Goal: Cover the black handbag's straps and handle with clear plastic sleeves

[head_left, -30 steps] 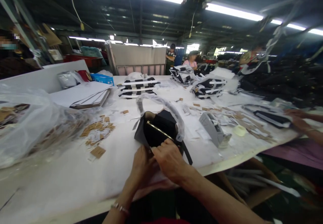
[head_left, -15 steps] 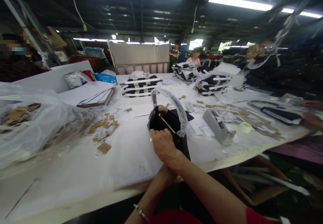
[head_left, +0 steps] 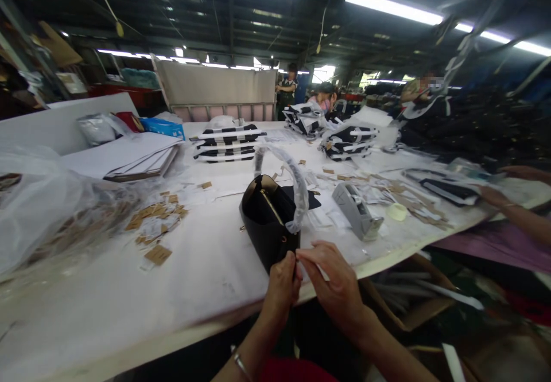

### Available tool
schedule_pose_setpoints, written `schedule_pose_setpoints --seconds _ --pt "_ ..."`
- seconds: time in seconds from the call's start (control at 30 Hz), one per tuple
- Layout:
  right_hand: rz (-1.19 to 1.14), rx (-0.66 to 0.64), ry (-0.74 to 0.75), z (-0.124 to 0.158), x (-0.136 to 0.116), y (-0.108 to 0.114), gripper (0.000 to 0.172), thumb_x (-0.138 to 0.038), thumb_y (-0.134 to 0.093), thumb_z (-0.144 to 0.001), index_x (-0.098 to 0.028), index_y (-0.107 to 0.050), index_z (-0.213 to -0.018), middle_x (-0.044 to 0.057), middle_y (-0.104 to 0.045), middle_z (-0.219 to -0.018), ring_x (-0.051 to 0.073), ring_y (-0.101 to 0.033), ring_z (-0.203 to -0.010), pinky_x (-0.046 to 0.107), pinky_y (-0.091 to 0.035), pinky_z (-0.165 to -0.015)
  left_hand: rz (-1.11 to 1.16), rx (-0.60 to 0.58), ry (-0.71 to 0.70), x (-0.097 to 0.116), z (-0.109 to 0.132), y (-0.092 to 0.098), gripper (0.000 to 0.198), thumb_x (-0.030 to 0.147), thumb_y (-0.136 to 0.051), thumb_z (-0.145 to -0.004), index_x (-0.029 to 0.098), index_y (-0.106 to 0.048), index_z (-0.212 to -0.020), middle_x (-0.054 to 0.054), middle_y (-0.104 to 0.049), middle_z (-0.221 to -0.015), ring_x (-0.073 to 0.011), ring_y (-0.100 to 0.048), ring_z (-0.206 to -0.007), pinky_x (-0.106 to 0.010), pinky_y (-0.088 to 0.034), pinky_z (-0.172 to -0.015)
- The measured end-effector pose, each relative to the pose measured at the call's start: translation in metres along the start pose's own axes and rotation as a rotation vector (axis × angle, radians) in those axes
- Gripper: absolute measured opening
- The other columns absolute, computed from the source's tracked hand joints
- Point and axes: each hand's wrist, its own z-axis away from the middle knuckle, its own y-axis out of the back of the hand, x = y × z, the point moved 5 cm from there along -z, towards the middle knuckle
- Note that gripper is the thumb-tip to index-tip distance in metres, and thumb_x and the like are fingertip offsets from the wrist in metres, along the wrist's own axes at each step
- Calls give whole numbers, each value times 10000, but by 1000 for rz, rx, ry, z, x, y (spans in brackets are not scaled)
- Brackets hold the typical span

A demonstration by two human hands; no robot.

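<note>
A black handbag (head_left: 269,221) stands near the table's front edge, its top open and a gold zipper showing inside. Its raised handle (head_left: 295,175) is wrapped in clear plastic. At the bag's near right end, my left hand (head_left: 284,279) is closed, fingers pressed together on the bag's lower side. My right hand (head_left: 333,276) meets it there, thumb and index finger pinched at something too small to make out, its other fingers loosely bent.
Brown tags (head_left: 157,215) lie scattered left of the bag. A grey tape dispenser (head_left: 356,213) stands to the right. Wrapped bags (head_left: 230,142) are stacked behind. Plastic bags (head_left: 38,204) cover the left side. A person's hand (head_left: 495,197) rests at the far right.
My right hand has left the bag's top rim and moved down and right beside my left hand. My left hand has come into fuller view. The camera view has shifted slightly right.
</note>
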Motion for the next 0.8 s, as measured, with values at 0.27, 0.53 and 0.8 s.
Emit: schedule_pose_setpoints --seconds 0.27,0.53,0.8 --pt "-25 -63 -844 98 119 40 364 -488 -535 -902 -194 -692 -1049 36 -698 -765 191 -687 -741 283 -530 -697 -93 110 -105 24 15 52 554 636 -540 -819 159 -560 -1100 60 -489 -506 -87 -394 -384 -185 -328 -388" --pt "347 -22 -519 45 195 49 281 -319 -461 -935 -175 -690 -1010 101 -698 -1021 216 -666 -913 366 -528 -838 -96 325 1 14 15 69 681 779 -622 -627 165 -578 -917 71 -442 -470 -53 -275 -322 -170 -219 -311" --pt "548 -183 -584 -13 276 10 288 -259 -485 -939 -136 -677 -1116 138 -665 -1135 214 -634 -1020 310 -489 -854 -103 393 -11 19 13 67 674 780 -653 -594 144 -615 -815 31 -497 -475 -65 -369 -345 -164 -289 -338"
